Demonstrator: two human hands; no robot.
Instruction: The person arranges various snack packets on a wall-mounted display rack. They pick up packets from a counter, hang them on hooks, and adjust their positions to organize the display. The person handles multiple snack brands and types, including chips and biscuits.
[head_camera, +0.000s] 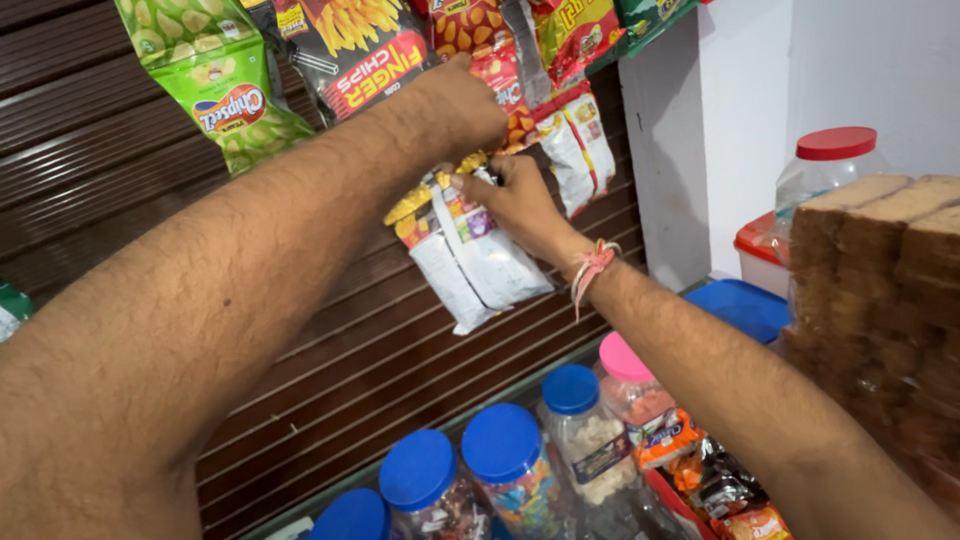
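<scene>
A white snack packet (470, 265) hanging among the strips is pinched at its top by the right hand (515, 205), while the left hand (462, 105) is closed around the strip above, steadying it

A white snack packet (478, 262) with a yellow and orange top hangs against a dark brown ribbed shutter (120, 150). Above hang a green packet (222, 80) patterned with pale chips, a black packet (355, 45) showing yellow fries and a red band, and red and yellow packets (570, 35). The right wrist wears a pink and orange thread (592, 268). Below stand clear jars with blue lids (500, 442) and one pink lid (622, 357). A clear jar has a red lid (836, 143). The rusk stacks (880, 290) are brown. The wall (860, 60) is white.
</scene>
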